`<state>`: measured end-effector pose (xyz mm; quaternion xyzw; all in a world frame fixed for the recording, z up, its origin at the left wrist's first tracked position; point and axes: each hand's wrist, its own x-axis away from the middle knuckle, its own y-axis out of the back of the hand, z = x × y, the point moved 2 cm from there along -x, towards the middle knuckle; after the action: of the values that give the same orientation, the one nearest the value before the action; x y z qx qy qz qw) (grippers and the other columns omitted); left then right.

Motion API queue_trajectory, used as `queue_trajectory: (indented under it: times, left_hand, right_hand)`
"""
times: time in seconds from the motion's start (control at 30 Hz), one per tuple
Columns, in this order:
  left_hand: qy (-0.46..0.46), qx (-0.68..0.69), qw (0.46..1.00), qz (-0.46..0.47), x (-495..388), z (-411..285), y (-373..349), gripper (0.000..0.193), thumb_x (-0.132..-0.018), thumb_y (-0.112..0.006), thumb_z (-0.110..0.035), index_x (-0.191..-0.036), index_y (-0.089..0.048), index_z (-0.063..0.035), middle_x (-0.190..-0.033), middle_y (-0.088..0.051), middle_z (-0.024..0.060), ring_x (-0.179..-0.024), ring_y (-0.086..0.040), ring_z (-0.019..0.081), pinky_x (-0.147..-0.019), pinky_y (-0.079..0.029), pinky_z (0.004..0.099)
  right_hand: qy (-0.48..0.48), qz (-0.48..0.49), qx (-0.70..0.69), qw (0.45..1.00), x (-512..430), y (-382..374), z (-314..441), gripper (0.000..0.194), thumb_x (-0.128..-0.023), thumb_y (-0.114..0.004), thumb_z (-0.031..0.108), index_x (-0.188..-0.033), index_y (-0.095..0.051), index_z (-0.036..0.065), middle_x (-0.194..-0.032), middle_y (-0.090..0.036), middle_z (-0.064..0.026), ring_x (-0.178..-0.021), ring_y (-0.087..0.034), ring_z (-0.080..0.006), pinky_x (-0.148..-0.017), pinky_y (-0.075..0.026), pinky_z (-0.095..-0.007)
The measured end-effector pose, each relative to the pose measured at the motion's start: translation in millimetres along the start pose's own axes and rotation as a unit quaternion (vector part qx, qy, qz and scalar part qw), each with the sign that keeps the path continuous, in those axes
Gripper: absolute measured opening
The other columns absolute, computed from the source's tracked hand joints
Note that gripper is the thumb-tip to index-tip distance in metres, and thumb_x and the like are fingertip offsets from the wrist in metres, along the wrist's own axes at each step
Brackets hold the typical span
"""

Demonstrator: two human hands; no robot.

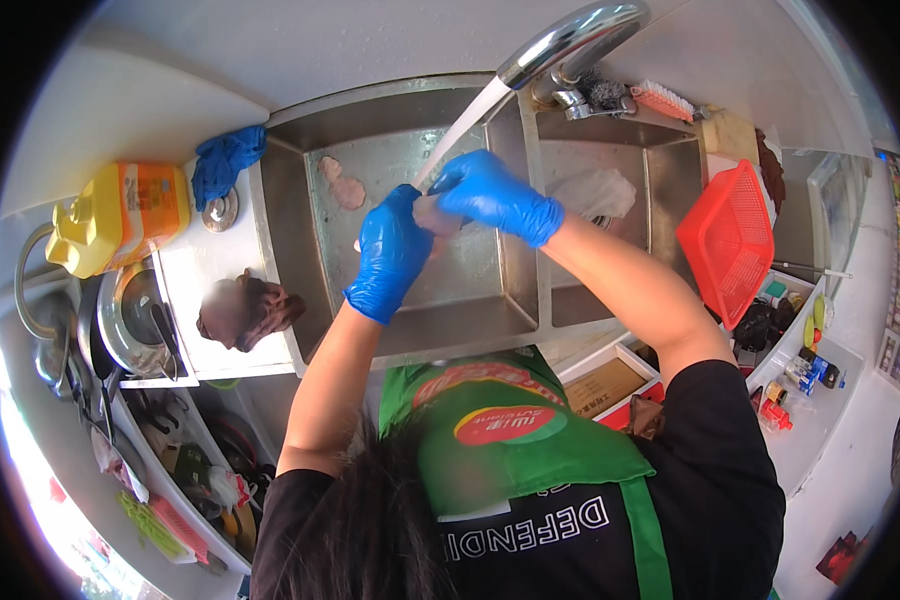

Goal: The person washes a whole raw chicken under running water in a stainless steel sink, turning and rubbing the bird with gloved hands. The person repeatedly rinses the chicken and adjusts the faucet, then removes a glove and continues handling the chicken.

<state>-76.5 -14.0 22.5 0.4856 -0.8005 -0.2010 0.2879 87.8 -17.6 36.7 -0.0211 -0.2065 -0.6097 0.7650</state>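
Note:
Both my hands wear blue disposable gloves and meet over the left basin of a stainless steel double sink (412,300). Between them is a pale pink piece of what looks like raw meat (436,217). My left hand (391,255) grips its left side, and my right hand (495,196) pinches it from the upper right; the fingers partly hide it. A stream of water (461,129) runs from the chrome faucet (562,45) down to the hands. More pale meat pieces (346,192) lie on the basin floor to the left. The right basin holds a translucent plastic bag (600,192).
On the left counter are a yellow jug (124,217), a blue cloth or glove (227,159), a metal sink strainer (220,211) and a crumpled brown cloth (247,315). A red plastic basket (731,240) leans at the right. Behind the sink lies a scrub brush (661,100) near a sponge (731,136).

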Motion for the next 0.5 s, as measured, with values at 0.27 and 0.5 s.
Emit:
queue_trajectory:
  times: [0.27, 0.5]
  left_hand:
    - [-0.031, 0.003, 1.0, -0.004, 2.0, -9.0, -0.3, 0.024, -0.072, -0.069, -0.013, -0.093, -0.061, -0.0031, -0.081, -0.065, 0.0238, -0.078, -0.065, 0.0393, -0.066, -0.051, 0.0414]
    - [-0.021, 0.009, 1.0, -0.018, 5.5, 0.8, -10.0, 0.027, -0.07, -0.069, -0.011, -0.094, -0.061, -0.002, -0.082, -0.065, 0.0241, -0.081, -0.064, 0.0407, -0.068, -0.051, 0.0418]
  right_hand:
    - [0.019, 0.037, 0.005, 0.999, -0.2, -0.1, -4.2, 0.021, -0.074, -0.066, 0.013, -0.084, -0.069, -0.006, -0.068, -0.063, -0.0145, -0.067, -0.065, -0.0192, -0.06, -0.056, -0.0314]
    - [-0.122, -0.002, -0.194, 0.973, 12.1, 11.8, -12.0, 0.02, -0.076, -0.067, 0.012, -0.08, -0.067, -0.007, -0.069, -0.064, -0.0123, -0.066, -0.065, -0.0171, -0.058, -0.056, -0.0297]
